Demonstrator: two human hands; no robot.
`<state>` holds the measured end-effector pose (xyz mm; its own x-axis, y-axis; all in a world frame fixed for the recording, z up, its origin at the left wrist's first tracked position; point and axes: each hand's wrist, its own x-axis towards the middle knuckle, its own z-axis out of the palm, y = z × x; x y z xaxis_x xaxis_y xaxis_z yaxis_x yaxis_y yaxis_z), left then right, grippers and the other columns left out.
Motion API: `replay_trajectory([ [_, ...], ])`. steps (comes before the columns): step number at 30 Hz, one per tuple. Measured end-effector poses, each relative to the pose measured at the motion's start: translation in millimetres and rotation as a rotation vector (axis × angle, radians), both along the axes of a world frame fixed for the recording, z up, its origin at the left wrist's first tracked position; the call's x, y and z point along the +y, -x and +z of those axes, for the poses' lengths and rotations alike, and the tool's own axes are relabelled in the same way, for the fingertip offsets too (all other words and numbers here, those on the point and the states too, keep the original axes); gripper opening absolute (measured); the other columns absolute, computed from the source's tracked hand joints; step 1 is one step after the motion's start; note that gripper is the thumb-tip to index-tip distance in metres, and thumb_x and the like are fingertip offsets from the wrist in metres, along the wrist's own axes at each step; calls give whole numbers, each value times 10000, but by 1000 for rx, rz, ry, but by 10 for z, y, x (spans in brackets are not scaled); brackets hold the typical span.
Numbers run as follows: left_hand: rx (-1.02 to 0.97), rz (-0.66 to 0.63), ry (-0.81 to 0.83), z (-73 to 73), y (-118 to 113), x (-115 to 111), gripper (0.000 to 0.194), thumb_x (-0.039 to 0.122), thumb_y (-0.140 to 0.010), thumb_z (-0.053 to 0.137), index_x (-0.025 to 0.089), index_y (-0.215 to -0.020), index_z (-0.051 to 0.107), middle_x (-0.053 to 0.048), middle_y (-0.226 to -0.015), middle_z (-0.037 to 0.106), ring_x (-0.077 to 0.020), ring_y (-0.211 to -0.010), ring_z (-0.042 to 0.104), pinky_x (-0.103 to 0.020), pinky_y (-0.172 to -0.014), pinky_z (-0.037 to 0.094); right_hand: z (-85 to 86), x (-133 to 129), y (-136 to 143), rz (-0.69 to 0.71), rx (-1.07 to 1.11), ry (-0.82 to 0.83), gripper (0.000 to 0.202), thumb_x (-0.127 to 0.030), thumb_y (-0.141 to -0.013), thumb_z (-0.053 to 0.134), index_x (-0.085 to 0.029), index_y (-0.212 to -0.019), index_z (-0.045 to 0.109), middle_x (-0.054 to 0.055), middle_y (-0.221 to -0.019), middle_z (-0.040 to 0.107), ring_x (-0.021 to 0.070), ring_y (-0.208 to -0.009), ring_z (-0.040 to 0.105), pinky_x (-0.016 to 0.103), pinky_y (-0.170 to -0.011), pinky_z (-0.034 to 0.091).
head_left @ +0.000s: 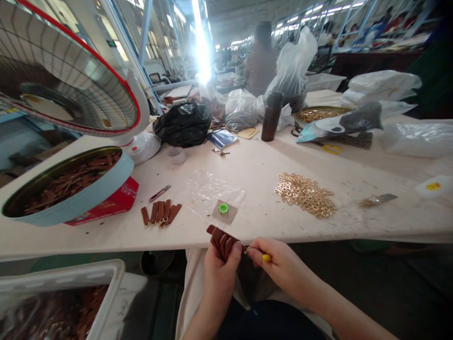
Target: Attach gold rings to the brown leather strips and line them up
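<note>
My left fingers (234,256) pinch light, probably bendy brown strips (222,242) near the green cap (223,208), best gripped mid-length; right fingers (260,244) hold a yellow-ended tool (266,258).

Setting: workshop or factory floor. Long work surface (244,170) with heaped metal rings (306,194) at 3 o'clock, tub of brown strips (71,186) at 9 o'clock; rows of ceiling lights and further benches at 12 to 1 o'clock.

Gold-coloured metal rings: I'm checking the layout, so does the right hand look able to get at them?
Probably yes: nothing seems to block the tabletop between the right hand and the gold-coloured metal rings, though that hand is occupied with a yellow-ended tool.
</note>
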<state>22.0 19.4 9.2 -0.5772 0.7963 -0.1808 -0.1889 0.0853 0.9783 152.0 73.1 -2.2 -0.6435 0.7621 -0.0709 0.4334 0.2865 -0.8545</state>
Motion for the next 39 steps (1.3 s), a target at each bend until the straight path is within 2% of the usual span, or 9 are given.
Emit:
replay_trajectory([
  [4, 4, 4, -22, -25, -17, -3, 241, 65, -587, 701, 179, -786, 628, -24, -799, 707, -215, -841, 646, -279, -779, 477, -18, 7, -11, 28, 30, 66, 286, -287, -867, 416, -184, -617, 510, -4, -578, 557, 139, -563, 509, 235, -529, 363],
  [11, 105, -25, -37, -53, -49, -25, 189, 156, -663, 639, 164, -849, 607, -60, -889, 710, -239, -894, 641, -327, -817, 480, -105, -102, 56, -6, 108, -12, 202, -280, -883, 374, -185, -791, 527, 28, -705, 561, 173, -654, 519, 280, -600, 397],
  [16, 83, -66, -64, -90, -62, -57, 240, 212, -676, 621, 158, -909, 606, -65, -905, 718, -229, -875, 652, -326, -806, 487, -81, -136, 56, 20, 114, -45, 208, -288, -890, 361, -184, -833, 532, 49, -749, 573, 190, -687, 524, 301, -624, 396],
  [24, 153, -107, -38, -80, -7, -135, 152, 246, -713, 608, 159, -837, 626, -28, -791, 704, -196, -764, 636, -284, -731, 483, -54, -96, 87, 27, 271, 201, 334, -428, -866, 408, -189, -645, 479, -22, -590, 461, 137, -574, 442, 253, -551, 372],
  [28, 150, -154, 14, -97, 4, -148, 139, 251, -714, 610, 157, -811, 640, -23, -776, 693, -193, -766, 618, -271, -730, 462, -102, -128, 141, -81, 283, 122, 298, -392, -843, 437, -199, -616, 440, -44, -546, 396, 124, -529, 390, 241, -505, 331],
  [30, 104, -153, 42, -117, 28, -140, 119, 259, -684, 638, 156, -743, 627, -5, -685, 659, -166, -671, 590, -249, -659, 449, -107, -136, 135, -57, 254, 117, 303, -371, -857, 424, -199, -608, 441, -46, -535, 394, 121, -516, 392, 236, -493, 330],
  [32, -16, -141, 90, -136, 65, -133, 156, 296, -667, 654, 165, -668, 569, 41, -523, 551, -108, -493, 485, -213, -515, 388, -93, -127, 95, 24, 211, 88, 270, -339, -872, 429, -191, -656, 495, -34, -560, 454, 127, -532, 434, 234, -507, 355],
  [35, -242, -227, 163, -145, 121, -132, 267, 367, -668, 646, 183, -608, 461, 93, -407, 376, -54, -370, 284, -181, -390, 211, -54, -77, 10, 89, 203, -161, 99, -249, -858, 498, -185, -831, 569, 7, -690, 558, 146, -621, 515, 243, -575, 400],
  [39, -315, -387, 181, -112, 124, -141, 269, 377, -671, 635, 184, -620, 455, 83, -425, 382, -53, -381, 268, -183, -385, 172, -23, 16, -29, 215, 287, -476, 96, -184, -876, 487, -202, -893, 580, 40, -783, 572, 149, -671, 540, 241, -602, 419],
])
